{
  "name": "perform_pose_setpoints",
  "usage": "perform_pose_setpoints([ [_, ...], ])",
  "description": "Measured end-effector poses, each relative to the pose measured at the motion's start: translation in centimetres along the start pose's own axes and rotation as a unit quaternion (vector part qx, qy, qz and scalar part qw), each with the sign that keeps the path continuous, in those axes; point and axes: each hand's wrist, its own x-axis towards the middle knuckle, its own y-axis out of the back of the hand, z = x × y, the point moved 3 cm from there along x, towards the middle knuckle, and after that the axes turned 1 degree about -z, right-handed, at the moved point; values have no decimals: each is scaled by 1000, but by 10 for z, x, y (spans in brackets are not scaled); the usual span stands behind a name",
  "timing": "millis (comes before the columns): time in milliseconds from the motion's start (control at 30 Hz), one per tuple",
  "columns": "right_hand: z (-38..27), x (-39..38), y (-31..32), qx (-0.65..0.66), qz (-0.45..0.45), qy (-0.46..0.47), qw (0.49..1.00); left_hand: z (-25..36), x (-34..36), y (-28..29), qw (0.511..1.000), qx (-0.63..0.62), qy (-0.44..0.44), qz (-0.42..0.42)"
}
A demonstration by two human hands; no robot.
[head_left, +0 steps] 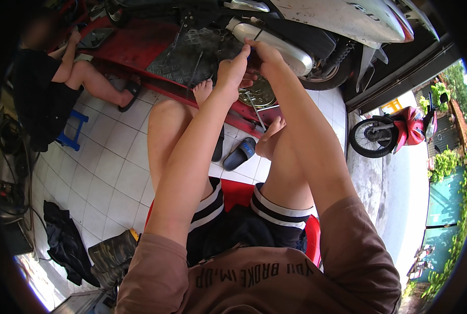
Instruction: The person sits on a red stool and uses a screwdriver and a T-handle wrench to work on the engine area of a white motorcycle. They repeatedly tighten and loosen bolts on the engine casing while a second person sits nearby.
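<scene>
Both arms reach out over my knees to the side of a raised scooter. My left hand (233,70) is closed, fingers curled, its thumb up against the fingers of my right hand (267,55). The right hand is closed too, and its fingertips meet the left thumb in front of the silver engine-side cover (291,56). What they grip, if anything, is hidden between the fingers. Below the hands sits a round, shiny metal dish (263,95), partly covered by my arms. A thin metal rod (256,111) slants across its front.
The scooter stands on a red lift platform (134,42) with a dark tread plate (183,65). Slippers (239,154) lie on the tiles below. At left another person (40,78) sits near a blue stool (75,130). A red motorbike (408,128) is parked outside, right.
</scene>
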Motion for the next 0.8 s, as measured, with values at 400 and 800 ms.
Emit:
perform_pose_setpoints([
  [400,3,3,-2,-87,-38,3,995,-4,14,4,994,16,-82,65],
  [800,-10,-26,5,-237,-11,31,971,3,5,5,904,281,-288,146],
])
